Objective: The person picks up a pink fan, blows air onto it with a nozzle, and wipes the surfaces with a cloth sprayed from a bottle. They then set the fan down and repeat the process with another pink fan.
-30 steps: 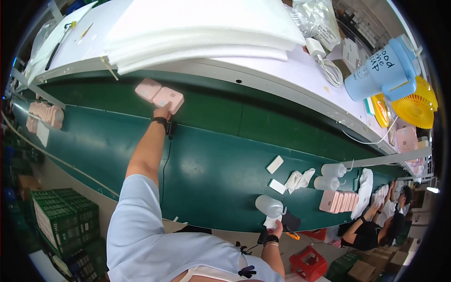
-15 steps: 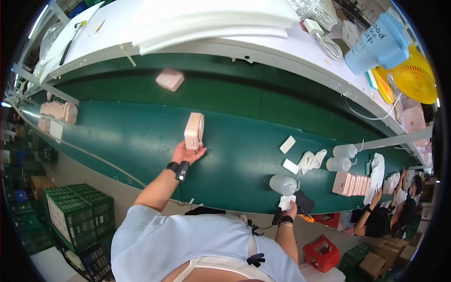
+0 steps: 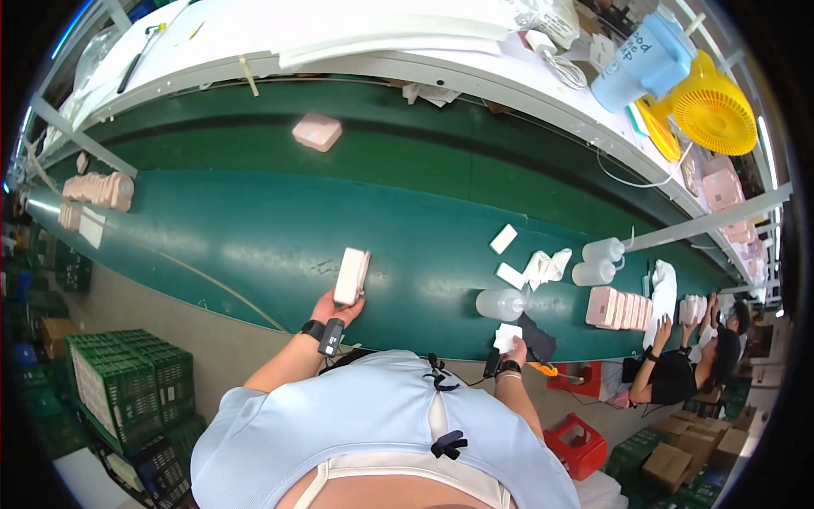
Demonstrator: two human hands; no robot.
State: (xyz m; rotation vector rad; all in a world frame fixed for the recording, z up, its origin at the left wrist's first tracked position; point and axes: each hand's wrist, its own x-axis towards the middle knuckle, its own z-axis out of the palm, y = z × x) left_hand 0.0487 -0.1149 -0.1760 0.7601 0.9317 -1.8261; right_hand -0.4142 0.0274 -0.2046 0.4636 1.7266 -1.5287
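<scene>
My left hand (image 3: 336,307) is closed round the lower end of a pale pink, rounded box-shaped device (image 3: 351,275), tilted above the green worktop (image 3: 254,246). The device's narrow side faces up. To the right, my right hand (image 3: 515,349) grips a small white pad (image 3: 507,337) near the worktop's front edge; whether it is cloth or sponge I cannot tell. Beside that hand lie a dark cloth (image 3: 537,338) and a clear squeeze bottle (image 3: 500,303) on its side. Farther back are two white rectangular blocks (image 3: 504,238) and a crumpled white cloth (image 3: 547,267).
A row of pink devices (image 3: 619,308) stands at the right, near two more bottles (image 3: 603,250). Another pink device (image 3: 317,131) lies on the far green strip, and more (image 3: 100,190) stand far left. A white shelf (image 3: 381,69) runs behind. Co-workers (image 3: 678,365) sit at right.
My left hand has drawn the pink device nearer to me and turned it, so more of its narrow side shows. My right hand still grips the white pad; the view has shifted slightly.
</scene>
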